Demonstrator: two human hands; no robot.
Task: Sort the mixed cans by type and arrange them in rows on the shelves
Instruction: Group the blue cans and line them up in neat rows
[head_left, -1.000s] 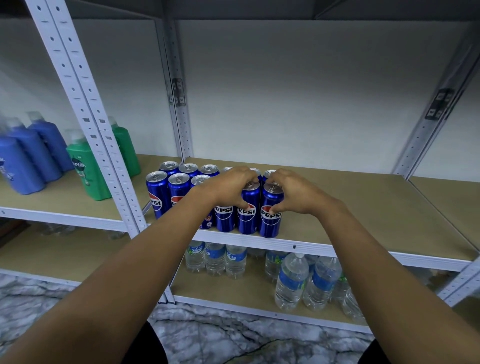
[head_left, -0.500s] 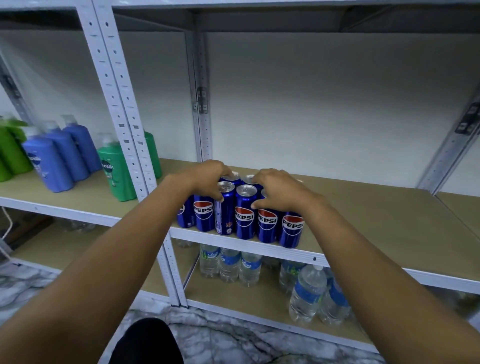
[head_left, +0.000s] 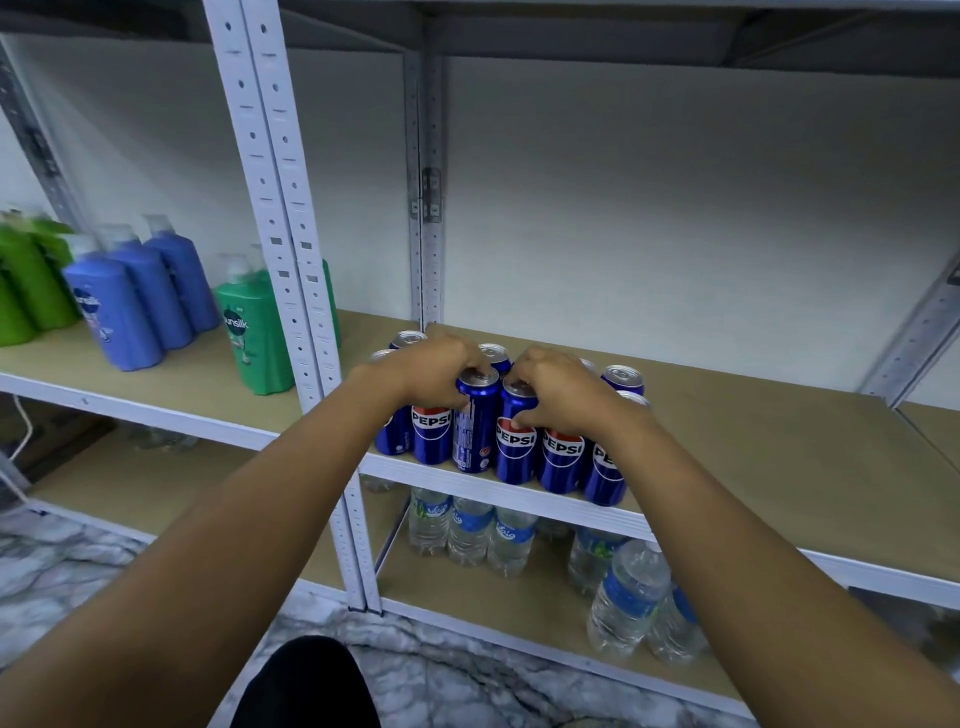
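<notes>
Several blue Pepsi cans (head_left: 562, 460) stand packed together at the front edge of the middle shelf (head_left: 779, 447), in a front row with more cans behind. My left hand (head_left: 428, 371) lies over the left cans, and its fingers curl round the top of a can (head_left: 474, 431) whose logo faces away. My right hand (head_left: 563, 397) grips the neighbouring can (head_left: 515, 449), fingers over its lid and thumb on its front. The two hands nearly touch. Cans under the hands are partly hidden.
A white perforated upright (head_left: 291, 291) stands just left of the cans. Blue and green shampoo bottles (head_left: 249, 332) fill the shelf bay to the left. Water bottles (head_left: 470, 530) stand on the shelf below. The marble floor (head_left: 62, 566) lies underneath.
My hands have drawn closer together over the two middle front cans. The view has swung left, so the shampoo bottles show more.
</notes>
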